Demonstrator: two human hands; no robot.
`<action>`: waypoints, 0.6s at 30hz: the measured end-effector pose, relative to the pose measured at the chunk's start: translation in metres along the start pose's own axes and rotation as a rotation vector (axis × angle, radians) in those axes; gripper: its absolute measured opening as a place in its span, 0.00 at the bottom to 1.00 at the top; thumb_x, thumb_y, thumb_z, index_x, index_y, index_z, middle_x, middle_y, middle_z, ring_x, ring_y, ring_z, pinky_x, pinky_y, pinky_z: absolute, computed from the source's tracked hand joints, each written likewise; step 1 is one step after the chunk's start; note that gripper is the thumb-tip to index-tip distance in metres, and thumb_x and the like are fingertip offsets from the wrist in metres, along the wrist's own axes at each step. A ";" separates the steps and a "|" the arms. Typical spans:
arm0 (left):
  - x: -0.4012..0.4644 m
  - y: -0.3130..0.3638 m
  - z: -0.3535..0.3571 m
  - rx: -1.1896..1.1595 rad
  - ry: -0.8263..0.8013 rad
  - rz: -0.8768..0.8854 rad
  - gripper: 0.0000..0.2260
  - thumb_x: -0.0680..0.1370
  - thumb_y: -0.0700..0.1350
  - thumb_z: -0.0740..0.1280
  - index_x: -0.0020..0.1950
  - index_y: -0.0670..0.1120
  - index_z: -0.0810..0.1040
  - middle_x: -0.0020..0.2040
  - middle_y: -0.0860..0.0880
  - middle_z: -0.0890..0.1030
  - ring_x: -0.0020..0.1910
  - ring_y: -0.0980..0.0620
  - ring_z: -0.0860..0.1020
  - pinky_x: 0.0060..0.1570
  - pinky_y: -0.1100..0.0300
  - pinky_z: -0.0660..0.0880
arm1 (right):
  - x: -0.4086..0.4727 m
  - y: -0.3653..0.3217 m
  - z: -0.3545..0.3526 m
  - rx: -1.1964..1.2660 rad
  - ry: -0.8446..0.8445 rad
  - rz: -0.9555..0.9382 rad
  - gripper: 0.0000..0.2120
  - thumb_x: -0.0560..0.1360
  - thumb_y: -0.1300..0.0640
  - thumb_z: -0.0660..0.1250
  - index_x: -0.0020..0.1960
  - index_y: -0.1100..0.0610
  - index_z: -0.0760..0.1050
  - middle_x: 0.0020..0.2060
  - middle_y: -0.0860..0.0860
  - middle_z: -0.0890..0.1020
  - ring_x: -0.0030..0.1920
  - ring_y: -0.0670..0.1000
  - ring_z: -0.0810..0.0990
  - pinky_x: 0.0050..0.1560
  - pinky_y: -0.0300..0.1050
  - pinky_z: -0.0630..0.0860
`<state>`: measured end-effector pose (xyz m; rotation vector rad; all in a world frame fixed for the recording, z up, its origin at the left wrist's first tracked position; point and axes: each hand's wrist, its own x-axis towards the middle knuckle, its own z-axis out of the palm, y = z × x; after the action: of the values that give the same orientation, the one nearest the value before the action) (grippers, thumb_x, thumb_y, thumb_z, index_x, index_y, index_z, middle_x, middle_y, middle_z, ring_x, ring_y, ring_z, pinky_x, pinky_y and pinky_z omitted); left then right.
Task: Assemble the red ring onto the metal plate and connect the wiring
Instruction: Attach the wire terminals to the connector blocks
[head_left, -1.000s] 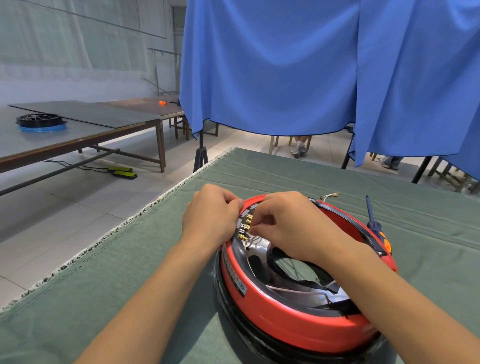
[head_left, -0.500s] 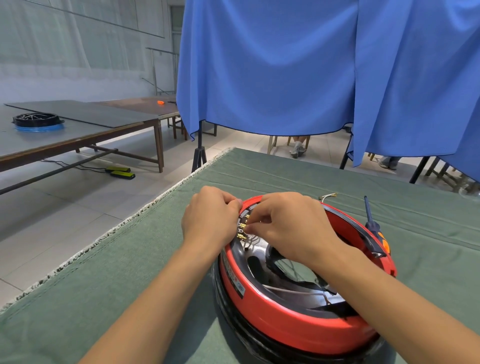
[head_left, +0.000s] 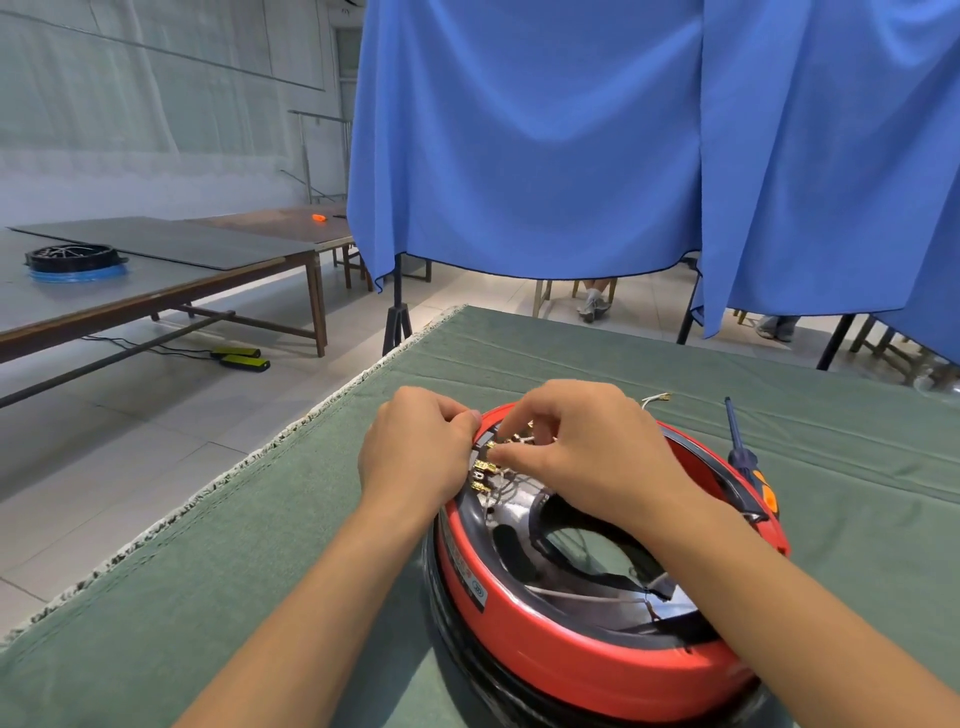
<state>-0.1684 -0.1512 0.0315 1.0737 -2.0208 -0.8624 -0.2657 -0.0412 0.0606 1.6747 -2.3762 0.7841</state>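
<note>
One glossy red ring (head_left: 587, 654), brass terminals (head_left: 484, 475)

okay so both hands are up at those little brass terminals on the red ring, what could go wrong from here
1. The right hand covers much of the terminals, so a wire could land on the wrong tab.
2. The left hand leans at the ring edge; pushing may shift it.
3. The screwdriver lies against the ring; an elbow could knock it.

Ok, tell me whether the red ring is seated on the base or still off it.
Seated. The red ring sits level on the black base, both hands working at the brass terminals.
</note>
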 end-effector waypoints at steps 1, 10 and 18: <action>0.000 0.000 0.000 0.002 -0.002 0.003 0.08 0.75 0.47 0.68 0.38 0.50 0.85 0.37 0.50 0.85 0.42 0.46 0.81 0.44 0.51 0.79 | 0.000 0.002 0.000 -0.007 0.020 0.021 0.05 0.70 0.46 0.70 0.43 0.46 0.81 0.30 0.41 0.71 0.38 0.45 0.72 0.35 0.42 0.65; 0.001 0.000 0.001 0.012 0.000 0.020 0.08 0.75 0.48 0.68 0.38 0.51 0.84 0.37 0.50 0.84 0.43 0.45 0.81 0.45 0.49 0.79 | 0.003 0.001 0.005 -0.105 -0.036 0.048 0.08 0.73 0.42 0.68 0.43 0.45 0.82 0.37 0.44 0.78 0.43 0.49 0.77 0.37 0.42 0.67; -0.001 -0.003 0.003 0.023 0.040 0.019 0.07 0.75 0.48 0.68 0.40 0.50 0.85 0.41 0.48 0.85 0.46 0.44 0.81 0.46 0.51 0.78 | 0.008 -0.009 0.014 -0.242 -0.020 -0.004 0.09 0.77 0.51 0.63 0.48 0.51 0.82 0.46 0.49 0.82 0.49 0.55 0.79 0.47 0.47 0.75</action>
<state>-0.1692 -0.1513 0.0279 1.0745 -2.0087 -0.8041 -0.2574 -0.0566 0.0547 1.5947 -2.3691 0.4586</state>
